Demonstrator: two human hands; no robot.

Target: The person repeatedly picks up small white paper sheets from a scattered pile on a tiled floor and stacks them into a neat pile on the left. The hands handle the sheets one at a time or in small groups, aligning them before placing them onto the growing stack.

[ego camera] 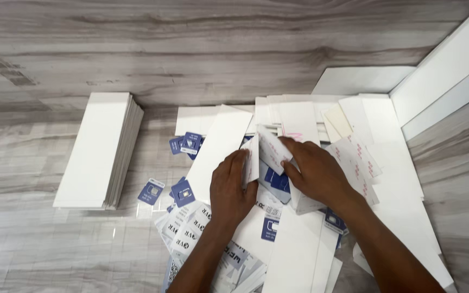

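Grey wood-grain floor (218, 49) carries loose white cards; left hand (232, 190) and right hand (313, 171), fingers closed, pinch one white sleeve (253, 157) upright between them, beside a neat stack (99, 149).

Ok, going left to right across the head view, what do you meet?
Neat stack of white cards → loose blue chip cards → left hand → right hand → long white strips leaning at the far right.
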